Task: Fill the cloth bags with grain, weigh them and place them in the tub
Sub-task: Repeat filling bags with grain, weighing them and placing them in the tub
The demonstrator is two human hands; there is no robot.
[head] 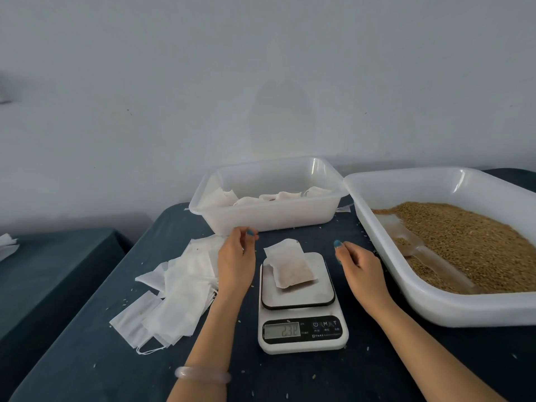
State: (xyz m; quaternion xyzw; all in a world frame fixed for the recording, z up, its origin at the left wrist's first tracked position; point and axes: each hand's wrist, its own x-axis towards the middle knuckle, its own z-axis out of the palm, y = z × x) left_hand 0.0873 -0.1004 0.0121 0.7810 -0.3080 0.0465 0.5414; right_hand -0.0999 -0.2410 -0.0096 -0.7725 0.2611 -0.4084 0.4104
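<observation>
Dark tablecloth (87,358), pale wall (261,82). Weighed filled cloth bag (291,268) flat atop scale (303,346); held left hand (235,256), right hand (358,264) either side of scale, fingers loosely curled, empty. Judged light, floppy; best pinched at slack top.

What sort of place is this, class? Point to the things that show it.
Probably a small hand-packing bench: a digital scale with a filled bag on it, a big tray of loose grain, and a pile of empty cloth bags beside it.
</observation>
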